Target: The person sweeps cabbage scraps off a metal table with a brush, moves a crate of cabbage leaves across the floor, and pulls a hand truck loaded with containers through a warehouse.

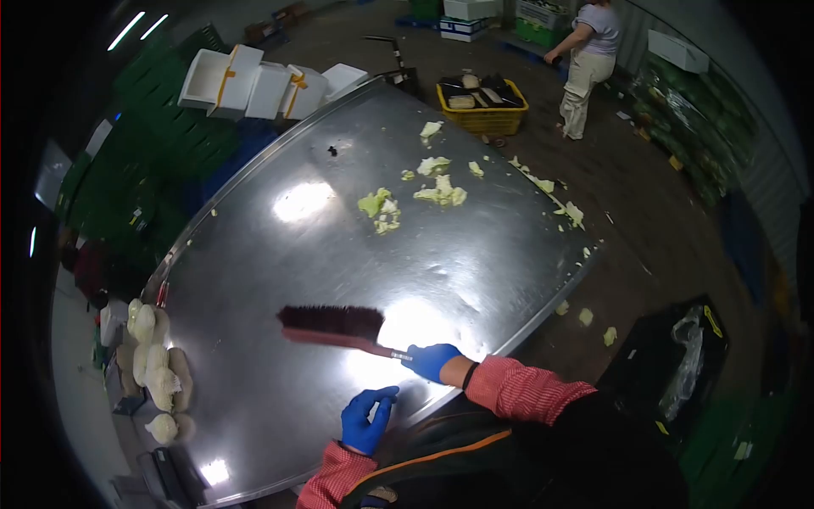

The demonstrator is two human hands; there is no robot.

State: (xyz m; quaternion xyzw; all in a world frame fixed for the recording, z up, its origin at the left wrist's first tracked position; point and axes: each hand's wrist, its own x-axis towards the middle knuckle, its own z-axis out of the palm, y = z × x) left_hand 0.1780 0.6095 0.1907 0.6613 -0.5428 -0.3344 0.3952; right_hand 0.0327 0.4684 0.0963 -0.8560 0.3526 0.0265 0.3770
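My right hand (432,362), in a blue glove, is wrapped round the handle of a dark red hand brush (331,328). The brush stretches to the left over the metal table (271,263), its dark bristles facing the far side. My left hand (367,419), also blue-gloved, is by the table's near edge with fingers bent and a gap between thumb and fingers; nothing shows in it. Pale green leaf scraps (441,192) lie farther up the table, with more scraps (570,212) along its right edge.
Cauliflower heads (157,373) line the left edge. White foam boxes (264,89) stand beyond the far left side. A yellow crate (483,119) filled with items sits past the far corner. A person (588,64) is on the floor beyond. A black crate (657,356) is at right.
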